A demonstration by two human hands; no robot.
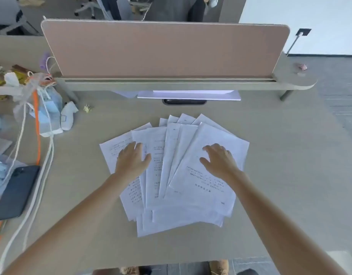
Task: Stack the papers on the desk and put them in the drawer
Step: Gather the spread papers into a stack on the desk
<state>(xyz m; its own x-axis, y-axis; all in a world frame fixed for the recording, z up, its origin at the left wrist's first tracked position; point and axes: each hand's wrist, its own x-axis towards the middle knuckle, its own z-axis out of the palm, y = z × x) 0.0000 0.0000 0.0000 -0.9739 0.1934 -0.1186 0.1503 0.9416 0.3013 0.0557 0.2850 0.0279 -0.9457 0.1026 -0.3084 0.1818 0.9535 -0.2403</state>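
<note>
Several white printed papers (171, 171) lie fanned out and overlapping in the middle of the beige desk (280, 175). My left hand (131, 159) rests flat on the sheets at the left of the fan, fingers apart. My right hand (218, 159) lies flat on the top sheet at the right, fingers spread. Neither hand grips a sheet. No drawer is in view.
A pink-brown partition (165, 48) stands along the desk's back edge, with a white sheet stack (189, 95) under its shelf. A dark phone (16, 192), white and orange cables (38, 159) and a bag of clutter (44, 114) crowd the left side.
</note>
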